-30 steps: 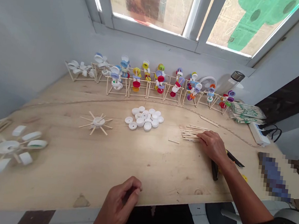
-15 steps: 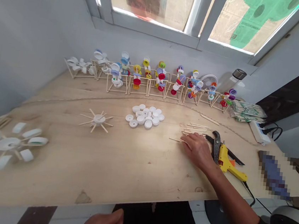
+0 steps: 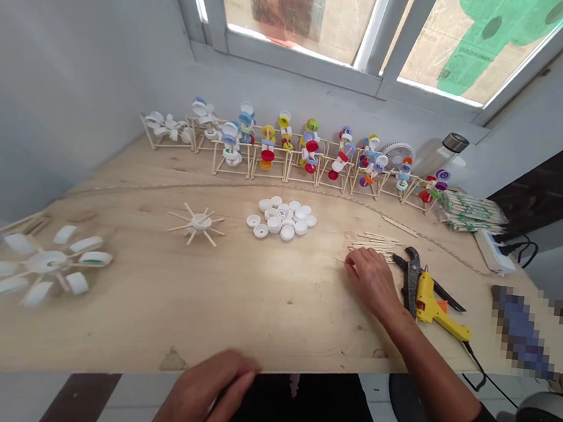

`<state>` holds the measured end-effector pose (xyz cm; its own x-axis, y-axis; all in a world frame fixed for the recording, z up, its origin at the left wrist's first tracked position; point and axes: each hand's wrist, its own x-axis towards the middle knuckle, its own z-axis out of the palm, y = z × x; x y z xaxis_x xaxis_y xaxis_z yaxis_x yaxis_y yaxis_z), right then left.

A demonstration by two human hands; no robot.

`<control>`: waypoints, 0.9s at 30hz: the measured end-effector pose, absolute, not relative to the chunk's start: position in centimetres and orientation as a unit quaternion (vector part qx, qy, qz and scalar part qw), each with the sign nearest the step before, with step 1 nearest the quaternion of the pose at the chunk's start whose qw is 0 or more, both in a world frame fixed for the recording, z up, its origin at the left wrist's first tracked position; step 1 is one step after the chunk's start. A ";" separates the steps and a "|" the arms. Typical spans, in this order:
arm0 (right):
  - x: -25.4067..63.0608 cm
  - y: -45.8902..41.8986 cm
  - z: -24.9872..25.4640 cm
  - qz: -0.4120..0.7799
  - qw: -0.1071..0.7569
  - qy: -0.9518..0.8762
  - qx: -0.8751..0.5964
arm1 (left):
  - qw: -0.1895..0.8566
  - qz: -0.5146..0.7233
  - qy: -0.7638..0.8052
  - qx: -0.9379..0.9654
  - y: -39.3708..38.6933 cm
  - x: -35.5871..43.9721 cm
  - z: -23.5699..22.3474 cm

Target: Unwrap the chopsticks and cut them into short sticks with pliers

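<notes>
My right hand [image 3: 372, 279] rests palm down on the wooden table [image 3: 252, 302], fingers curled over a thin wooden stick at the near end of a pile of sticks [image 3: 376, 242]. My left hand [image 3: 206, 394] hovers at the table's front edge with its fingers loosely curled; nothing shows in it. A cluster of white bottle caps [image 3: 284, 215] lies in the middle of the table. Left of it sits a white cap with sticks radiating from it [image 3: 198, 222]. A finished white cap wheel [image 3: 41, 266] lies at the far left.
A yellow glue gun [image 3: 435, 308] and black pliers [image 3: 412, 278] lie right of my right hand. A row of coloured cap-and-stick models [image 3: 298, 149] lines the back wall, with a small fan [image 3: 397, 155], a bottle [image 3: 443, 154], a packet of sticks [image 3: 467, 212] and a power strip [image 3: 496, 250].
My right hand slid left from the pliers and glue gun to the near end of the stick pile. My left hand dropped below the table edge, then came back up to it.
</notes>
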<state>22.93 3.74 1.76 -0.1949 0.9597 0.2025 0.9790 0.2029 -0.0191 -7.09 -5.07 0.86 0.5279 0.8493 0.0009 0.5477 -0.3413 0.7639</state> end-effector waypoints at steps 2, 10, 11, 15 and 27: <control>23.4 2.6 2.5 -0.050 0.127 -0.758 -0.637 | 0.295 0.248 0.382 0.840 -2.2 -4.4 1.7; 24.8 -3.4 4.6 0.025 0.319 -0.663 -0.677 | 0.111 0.143 0.360 0.915 8.3 7.2 -2.2; 24.9 -4.0 4.6 0.028 0.325 -0.655 -0.682 | 0.104 0.136 0.365 0.915 8.7 7.8 -2.7; 25.3 -5.6 4.4 0.038 0.340 -0.635 -0.692 | 0.114 0.120 0.275 0.947 7.7 7.6 -2.9; 26.2 -5.1 2.3 0.073 0.326 -0.619 -0.710 | 0.138 0.169 0.270 0.938 8.8 8.5 -2.2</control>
<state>26.25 -5.14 2.33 0.2219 0.9275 0.3008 0.8326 -0.0196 -0.5536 8.45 8.81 -2.24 0.7970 0.5529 0.2429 0.4599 -0.8164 0.3493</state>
